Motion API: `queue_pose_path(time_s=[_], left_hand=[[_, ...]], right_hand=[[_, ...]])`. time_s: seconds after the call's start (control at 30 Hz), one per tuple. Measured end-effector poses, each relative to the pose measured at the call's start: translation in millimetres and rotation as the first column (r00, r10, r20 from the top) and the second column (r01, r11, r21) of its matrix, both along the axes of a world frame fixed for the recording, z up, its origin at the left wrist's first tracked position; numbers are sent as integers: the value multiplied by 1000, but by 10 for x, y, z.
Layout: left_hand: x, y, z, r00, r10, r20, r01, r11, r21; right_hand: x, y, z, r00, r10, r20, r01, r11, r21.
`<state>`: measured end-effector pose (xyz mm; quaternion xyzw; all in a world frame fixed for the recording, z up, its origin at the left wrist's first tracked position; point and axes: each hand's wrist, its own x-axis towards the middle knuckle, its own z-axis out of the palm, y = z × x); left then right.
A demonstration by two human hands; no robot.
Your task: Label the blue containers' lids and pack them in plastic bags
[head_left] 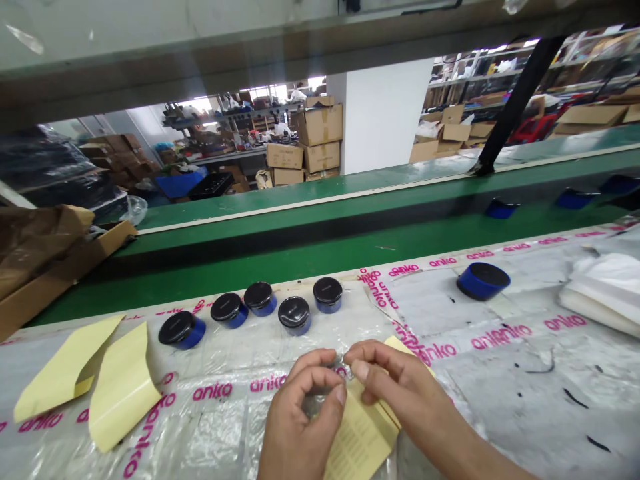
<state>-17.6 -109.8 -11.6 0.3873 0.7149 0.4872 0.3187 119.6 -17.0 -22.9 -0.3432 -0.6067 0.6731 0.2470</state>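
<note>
My left hand [305, 413] is at the bottom centre, its thumb and fingers curled toward a pinch. Facing it, my right hand [403, 387] has thumb and index finger pressed together. Between the fingertips there may be something small and clear, but I cannot make it out. Beneath both hands is a yellow label sheet [361, 433] with rows of faint print. Beyond them stand several short round blue speakers with glossy black tops, the nearest being one speaker [295, 315]. Another blue speaker [483, 281] lies tilted on the right.
Two yellow backing sheets [123, 393] lie on the left of the plastic-covered bench [220, 427]. Behind runs a green conveyor belt [320, 243], with more blue speakers [501, 208] on its right. White bags [607, 293] sit at right; a cardboard box [65, 280] stands at left.
</note>
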Motion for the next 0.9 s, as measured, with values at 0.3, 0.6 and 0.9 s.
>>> queue_pose_path(time_s=[0.3, 0.6, 0.9], left_hand=[[44, -23, -62, 988, 22, -155, -20, 1000, 15], [4, -78, -47, 955, 70, -288, -48, 995, 83], [-35, -89, 12, 991, 79, -105, -72, 995, 69]], right_hand=[[-21, -110, 18, 999, 17, 40, -25, 975, 220], [-26, -48, 84, 995, 22, -96, -13, 996, 92], [-86, -38, 70, 991, 18, -135, -33, 993, -114]])
